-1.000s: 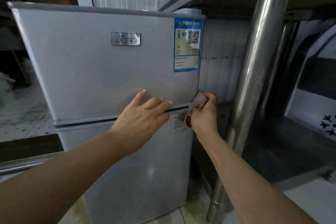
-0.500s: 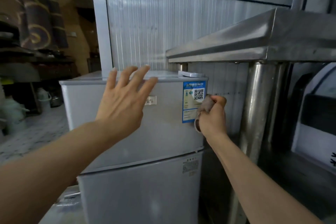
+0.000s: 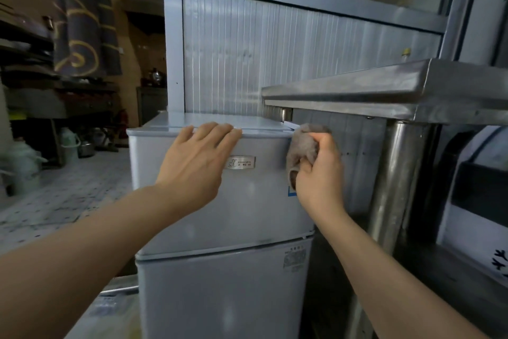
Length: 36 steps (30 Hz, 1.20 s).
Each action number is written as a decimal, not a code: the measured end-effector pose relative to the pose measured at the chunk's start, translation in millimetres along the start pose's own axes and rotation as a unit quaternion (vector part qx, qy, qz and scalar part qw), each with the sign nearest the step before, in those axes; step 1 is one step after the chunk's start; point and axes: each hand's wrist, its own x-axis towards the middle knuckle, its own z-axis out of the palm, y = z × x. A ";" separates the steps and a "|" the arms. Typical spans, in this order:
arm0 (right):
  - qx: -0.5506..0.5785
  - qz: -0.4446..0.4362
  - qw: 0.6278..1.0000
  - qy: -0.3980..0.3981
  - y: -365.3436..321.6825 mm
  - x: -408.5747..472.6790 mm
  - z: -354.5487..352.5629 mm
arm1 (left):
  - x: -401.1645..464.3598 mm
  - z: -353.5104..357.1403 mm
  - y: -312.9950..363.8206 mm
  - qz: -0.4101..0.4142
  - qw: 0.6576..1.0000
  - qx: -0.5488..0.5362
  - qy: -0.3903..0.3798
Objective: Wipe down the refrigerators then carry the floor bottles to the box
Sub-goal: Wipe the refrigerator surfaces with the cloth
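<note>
A small silver two-door refrigerator [image 3: 247, 215] stands in front of me, with a metal badge on its upper door. My left hand [image 3: 196, 165] lies flat on the upper door, its fingertips hooked over the top front edge. My right hand [image 3: 319, 173] is closed around a crumpled brownish-grey cloth [image 3: 301, 149], which it presses against the upper right corner of that door. The hand and cloth cover most of the blue label there. No floor bottles or box are clearly visible.
A stainless steel table [image 3: 384, 88] with a thick round leg [image 3: 390, 187] stands tight against the refrigerator's right side. A ribbed metal panel [image 3: 261, 58] rises behind. A white chest freezer [image 3: 478, 201] sits at far right. Jugs and pots [image 3: 68, 143] stand on the tiled floor at left.
My view has risen from the door gap to the refrigerator's top. Both hands moved up the upper door; my left hand now rests on the top edge and the cloth is at the top right corner.
</note>
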 end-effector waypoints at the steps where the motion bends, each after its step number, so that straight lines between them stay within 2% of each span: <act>1: -0.003 -0.024 1.000 -0.006 -10.3 0.6 2.4 | -2.5 -3.3 -4.4 -0.011 1.000 -0.006 0.004; 5: -0.042 -0.115 0.992 -0.031 -45.5 18.6 14.2 | -12.8 -13.8 -34.6 -0.058 0.998 -0.012 0.026; 9: -0.174 -0.151 0.956 -0.184 -55.4 31.9 35.1 | -20.7 -15.1 -56.8 -0.059 0.998 -0.022 0.026; 10: -0.199 -0.150 0.948 -0.197 -54.8 31.7 39.2 | -21.3 -14.1 -57.2 -0.057 0.997 -0.030 0.029; 15: -0.216 -0.165 0.947 -0.173 -52.3 26.9 41.7 | -22.3 -8.3 -54.1 -0.071 0.993 -0.071 0.064; 19: -0.221 -0.147 0.943 -0.199 -59.3 21.7 40.0 | -20.3 -12.8 -61.5 -0.072 0.986 -0.133 0.073; 23: -0.213 -0.107 0.943 -0.233 -75.3 15.8 42.5 | -14.7 -24.0 -73.0 -0.088 0.977 -0.196 0.017; 30: -0.196 -0.050 0.931 -0.303 -115.0 7.0 59.9 | -11.4 -53.9 -98.2 -0.053 0.957 -0.259 -0.116; 32: -0.192 -0.028 0.922 -0.335 -130.6 5.7 67.8 | -10.1 -63.2 -105.7 -0.078 0.951 -0.258 -0.151; 36: -0.174 0.013 0.907 -0.384 -164.2 4.8 87.3 | -18.8 -81.2 -124.8 -0.179 0.931 -0.253 -0.190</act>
